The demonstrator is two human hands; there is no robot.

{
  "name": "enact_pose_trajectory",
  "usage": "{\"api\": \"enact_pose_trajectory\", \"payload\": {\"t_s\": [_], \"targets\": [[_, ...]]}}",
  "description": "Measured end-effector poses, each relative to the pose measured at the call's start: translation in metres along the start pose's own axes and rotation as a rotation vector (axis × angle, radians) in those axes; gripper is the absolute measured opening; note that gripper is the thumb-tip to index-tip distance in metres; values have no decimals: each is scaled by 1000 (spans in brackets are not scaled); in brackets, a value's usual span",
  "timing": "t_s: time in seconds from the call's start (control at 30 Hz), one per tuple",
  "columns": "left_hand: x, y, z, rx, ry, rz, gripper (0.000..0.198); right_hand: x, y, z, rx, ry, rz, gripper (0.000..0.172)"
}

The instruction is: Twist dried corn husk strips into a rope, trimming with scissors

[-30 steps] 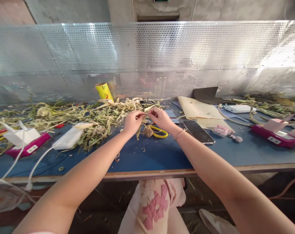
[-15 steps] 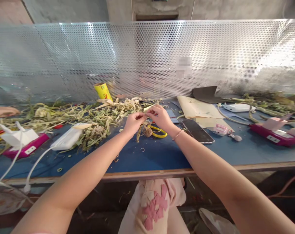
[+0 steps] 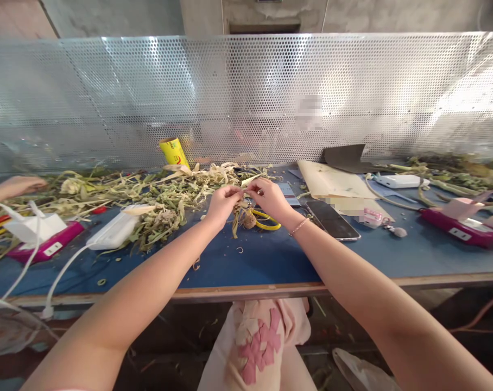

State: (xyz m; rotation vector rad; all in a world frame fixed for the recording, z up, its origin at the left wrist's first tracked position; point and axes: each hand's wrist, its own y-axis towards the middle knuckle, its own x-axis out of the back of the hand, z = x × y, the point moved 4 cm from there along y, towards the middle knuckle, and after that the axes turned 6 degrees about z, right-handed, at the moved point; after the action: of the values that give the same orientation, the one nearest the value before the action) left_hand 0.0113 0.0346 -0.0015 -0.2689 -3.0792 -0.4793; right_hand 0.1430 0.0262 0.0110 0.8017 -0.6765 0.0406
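My left hand (image 3: 224, 205) and my right hand (image 3: 270, 199) meet fingertip to fingertip above the blue table. Both are closed in a pinch on a dried plant (image 3: 240, 205); its leafy bits show just under the fingers, which hide the gripped part. A pale strip (image 3: 250, 180) sticks up behind the fingertips. Below them is a round brown clump (image 3: 248, 219), beside the yellow handles of what look like scissors (image 3: 270, 224). To the left and behind spreads a heap of dried leaves and stalks (image 3: 181, 193).
A yellow tube (image 3: 174, 152) stands behind the heap. At left are a white power bank (image 3: 114, 231) and a magenta power strip (image 3: 67, 244). A phone (image 3: 332, 220) and pink case (image 3: 372, 217) lie right. Another person's hand (image 3: 20, 187) reaches in far left.
My two hands stay pinched together in nearly the same place, with only small finger shifts. The other person's hand at the far left has moved further in, to the right.
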Motion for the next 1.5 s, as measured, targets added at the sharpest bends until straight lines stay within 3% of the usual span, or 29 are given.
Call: {"api": "enact_pose_trajectory", "payload": {"t_s": [0.2, 0.5, 0.87, 1.3, 1.5], "targets": [[3, 2, 0, 18, -18, 6, 9, 0, -1, 4, -5, -20, -4, 5], [4, 1, -1, -22, -29, -37, 10, -6, -2, 4, -183, 186, 77, 10], [4, 0, 1, 42, -112, -77, 8, -11, -3, 4, -168, 209, 105, 21], [0, -4, -8, 46, -96, -9, 14, -2, -1, 2, -209, 198, 47, 9], [0, -2, -8, -37, -58, 27, 16, 1, 0, 4, -118, 99, 46, 1]]}}
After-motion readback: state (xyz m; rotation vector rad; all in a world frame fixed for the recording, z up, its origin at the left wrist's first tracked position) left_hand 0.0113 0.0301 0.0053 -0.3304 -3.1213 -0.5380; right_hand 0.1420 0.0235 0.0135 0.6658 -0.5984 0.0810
